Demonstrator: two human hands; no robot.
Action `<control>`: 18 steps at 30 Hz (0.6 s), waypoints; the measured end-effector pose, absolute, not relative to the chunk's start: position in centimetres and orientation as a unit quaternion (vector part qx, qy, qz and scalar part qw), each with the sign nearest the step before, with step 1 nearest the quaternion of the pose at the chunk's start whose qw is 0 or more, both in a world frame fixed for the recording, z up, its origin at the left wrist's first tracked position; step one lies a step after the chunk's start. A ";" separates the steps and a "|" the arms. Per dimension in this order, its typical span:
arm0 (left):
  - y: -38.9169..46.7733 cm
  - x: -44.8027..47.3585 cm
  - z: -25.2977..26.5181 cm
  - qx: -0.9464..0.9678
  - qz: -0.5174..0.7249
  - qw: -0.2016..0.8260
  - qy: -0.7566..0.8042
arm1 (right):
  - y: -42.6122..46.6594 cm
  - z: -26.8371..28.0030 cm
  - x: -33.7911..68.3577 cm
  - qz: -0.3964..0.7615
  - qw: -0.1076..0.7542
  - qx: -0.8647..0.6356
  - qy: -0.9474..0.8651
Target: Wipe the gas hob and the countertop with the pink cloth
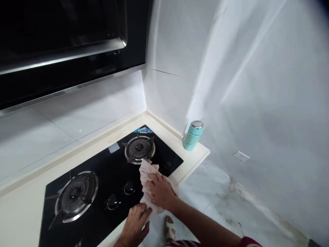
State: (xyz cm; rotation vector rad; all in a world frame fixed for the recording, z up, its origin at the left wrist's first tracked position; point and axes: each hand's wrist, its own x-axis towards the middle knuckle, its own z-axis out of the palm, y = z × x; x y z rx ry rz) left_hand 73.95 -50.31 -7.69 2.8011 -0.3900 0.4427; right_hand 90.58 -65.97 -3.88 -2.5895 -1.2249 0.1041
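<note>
A crumpled pale pink cloth (148, 168) lies over the front right part of the black gas hob (102, 171), its far end close to the right burner (139, 148). My right hand (161, 190) presses on the cloth from above, fingers bent into its folds. At the hob's front edge is my left hand (136, 221), fingers bent and thumb apart, with its fingertips at the near edge of the cloth. I see nothing held in it. Two control knobs, one nearer (112, 200) and one farther (129, 187), sit left of the cloth.
A mint-green thermos (193, 135) stands upright on the cream counter (198, 156) at the right corner. The left burner (76, 195) has a raised pan support. Overhead hangs a black range hood (77, 68). Tiled walls close the back and right; my sandalled foot (169, 228) is below.
</note>
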 end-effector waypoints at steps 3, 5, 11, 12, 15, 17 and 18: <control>-50.2 74.0 -7.8 0.969 0.160 0.130 -0.134 | -67.5 -2.6 95.8 0.020 0.115 -0.926 -0.359; -50.2 74.0 -7.6 0.969 0.160 0.129 -0.135 | -68.0 -1.8 99.9 0.006 0.107 -0.934 -0.340; -50.4 74.1 -7.0 0.972 0.145 0.129 -0.135 | -67.0 -0.7 107.8 0.018 0.098 -0.964 -0.248; -50.3 74.1 -7.0 0.972 0.146 0.129 -0.133 | -66.9 -0.8 108.1 0.015 0.097 -0.967 -0.234; -50.3 74.1 -7.2 0.972 0.147 0.130 -0.132 | -67.4 -1.3 106.7 0.007 0.094 -0.972 -0.214; -50.2 74.2 -7.3 0.971 0.146 0.132 -0.134 | -68.0 -1.9 103.9 -0.005 0.094 -0.975 -0.204; -50.2 74.2 -7.4 0.971 0.147 0.132 -0.136 | -68.3 -2.2 102.1 -0.008 0.093 -0.975 -0.201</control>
